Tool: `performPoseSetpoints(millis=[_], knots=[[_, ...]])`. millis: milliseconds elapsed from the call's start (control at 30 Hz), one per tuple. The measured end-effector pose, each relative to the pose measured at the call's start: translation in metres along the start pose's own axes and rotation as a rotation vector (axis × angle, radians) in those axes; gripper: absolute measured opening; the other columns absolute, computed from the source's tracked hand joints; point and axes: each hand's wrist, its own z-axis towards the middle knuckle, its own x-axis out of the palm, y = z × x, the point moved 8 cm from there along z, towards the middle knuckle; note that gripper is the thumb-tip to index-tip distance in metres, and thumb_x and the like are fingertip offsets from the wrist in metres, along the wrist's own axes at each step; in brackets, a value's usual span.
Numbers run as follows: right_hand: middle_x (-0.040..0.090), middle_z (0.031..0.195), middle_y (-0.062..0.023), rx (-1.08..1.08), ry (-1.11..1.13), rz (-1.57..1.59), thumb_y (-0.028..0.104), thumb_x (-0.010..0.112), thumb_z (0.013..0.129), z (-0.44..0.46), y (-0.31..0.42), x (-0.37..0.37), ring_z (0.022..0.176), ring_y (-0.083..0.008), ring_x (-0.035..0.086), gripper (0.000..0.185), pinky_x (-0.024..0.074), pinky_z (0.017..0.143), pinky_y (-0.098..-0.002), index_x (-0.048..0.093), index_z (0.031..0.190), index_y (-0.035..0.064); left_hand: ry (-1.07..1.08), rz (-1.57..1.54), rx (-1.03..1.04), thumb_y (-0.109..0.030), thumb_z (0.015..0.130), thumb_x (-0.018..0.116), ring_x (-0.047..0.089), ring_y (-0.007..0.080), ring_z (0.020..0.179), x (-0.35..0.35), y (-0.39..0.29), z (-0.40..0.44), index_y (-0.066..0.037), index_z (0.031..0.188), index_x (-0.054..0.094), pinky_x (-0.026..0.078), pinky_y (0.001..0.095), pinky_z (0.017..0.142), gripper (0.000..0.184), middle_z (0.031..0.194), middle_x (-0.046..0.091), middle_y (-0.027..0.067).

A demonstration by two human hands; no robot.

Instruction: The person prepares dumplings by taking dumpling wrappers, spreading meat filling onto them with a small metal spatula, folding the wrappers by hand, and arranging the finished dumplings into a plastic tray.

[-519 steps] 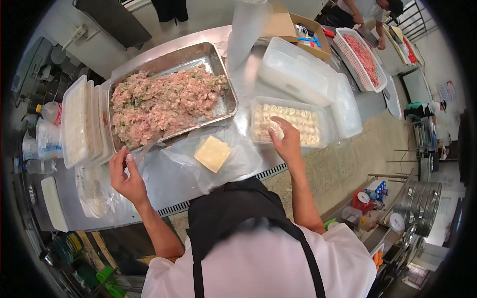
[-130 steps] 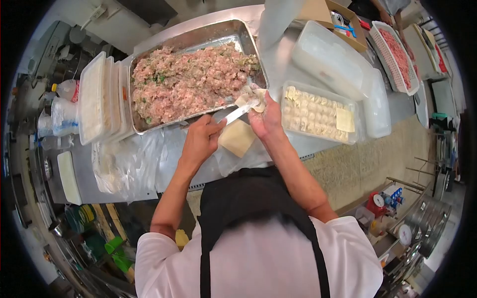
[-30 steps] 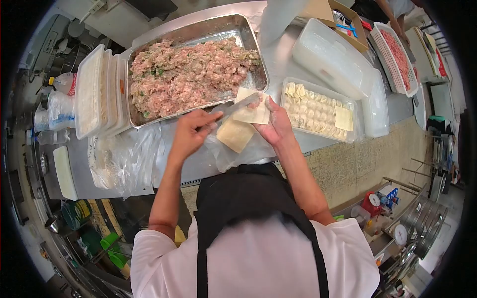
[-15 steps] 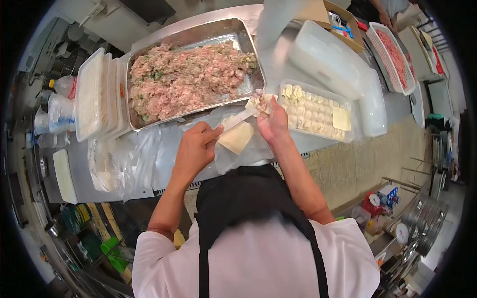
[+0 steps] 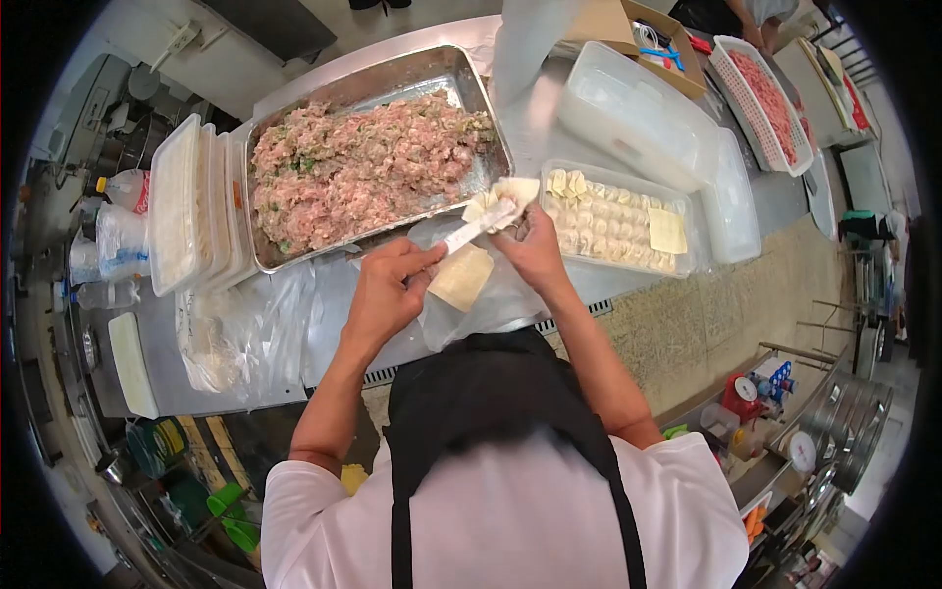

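My left hand (image 5: 390, 285) is closed around the end of a flat pale spatula (image 5: 477, 227). The spatula's tip rests against a thin dough wrapper (image 5: 521, 190) with a dab of meat on it. That wrapper lies across the fingers of my right hand (image 5: 536, 251), which grips it near the tray's corner. Below the spatula, a stack of square wrappers (image 5: 464, 281) sits on clear plastic, close to both hands. Ahead, a metal tray (image 5: 502, 133) holds a mound of minced meat (image 5: 363, 175). At right, folded dumplings (image 5: 601, 218) fill a clear plastic container (image 5: 628, 268) in rows.
Stacked lidded containers (image 5: 178, 208) and plastic bags (image 5: 265, 339) occupy the left side. Beyond the dumplings are translucent boxes (image 5: 643, 118), a cardboard box (image 5: 687, 77) and a white basket (image 5: 803, 157) of meat. A person's hand (image 5: 754, 37) shows at the far right back.
The wrapper in my right hand looks more spread out, and the spatula tip is now over its middle. The whole view has shifted slightly.
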Motion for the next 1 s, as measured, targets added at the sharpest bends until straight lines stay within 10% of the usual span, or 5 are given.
performPoseSetpoints(millis=[200, 300, 400, 667, 1000], knots=[[0.067, 0.073, -0.0057, -0.283, -0.129, -0.486, 0.009, 0.067, 0.090, -0.002, 0.013, -0.010, 0.074, -0.0154, 0.066, 0.008, 0.0512, 0.070, -0.0320, 0.069, 0.094, 0.0024, 0.073, 0.076, -0.022, 0.008, 0.079, 0.068, 0.059, 0.0196, 0.068, -0.011, -0.010, -0.006, -0.003, 0.110, 0.074, 0.045, 0.0306, 0.062, 0.034, 0.079, 0.065, 0.0110], [0.061, 0.067, -0.0055, -0.133, -0.184, -0.573, 0.024, 0.061, 0.100, 0.007, -0.007, -0.053, 0.066, -0.0149, 0.060, 0.028, 0.0479, 0.064, -0.0323, 0.065, 0.085, 0.0007, -0.064, 0.025, -0.024, 0.007, 0.079, 0.068, 0.057, 0.0175, 0.065, -0.041, -0.011, -0.008, -0.004, 0.111, 0.074, 0.043, 0.0294, 0.059, 0.033, 0.078, 0.064, 0.0094], [0.067, 0.077, -0.0230, -0.036, -0.316, -0.600, 0.036, 0.058, 0.099, 0.005, 0.014, -0.099, 0.070, -0.0425, 0.063, 0.042, 0.0500, 0.068, -0.0427, 0.067, 0.093, -0.0048, -0.151, 0.055, -0.053, 0.006, 0.079, 0.068, 0.053, 0.0153, 0.062, -0.059, -0.009, -0.012, -0.005, 0.111, 0.075, 0.040, 0.0283, 0.056, 0.034, 0.076, 0.063, 0.0080], [0.064, 0.099, -0.0276, 0.101, -0.324, -0.960, 0.040, 0.055, 0.099, 0.029, 0.004, -0.185, 0.096, -0.0437, 0.060, 0.047, 0.0463, 0.084, -0.0497, 0.068, 0.096, -0.0055, -0.170, 0.058, -0.084, 0.005, 0.079, 0.070, 0.048, 0.0128, 0.060, -0.061, 0.010, -0.018, -0.005, 0.112, 0.074, 0.038, 0.0271, 0.056, 0.034, 0.076, 0.061, 0.0061], [0.069, 0.087, -0.0182, -0.133, -0.538, -0.962, 0.014, 0.086, 0.062, 0.052, -0.006, -0.189, 0.085, -0.0354, 0.067, 0.036, 0.0520, 0.077, -0.0429, 0.066, 0.090, 0.0001, -0.160, 0.058, -0.164, 0.005, 0.081, 0.069, 0.046, 0.0111, 0.064, -0.065, 0.014, -0.025, -0.003, 0.113, 0.073, 0.036, 0.0257, 0.058, 0.033, 0.076, 0.057, 0.0036]])
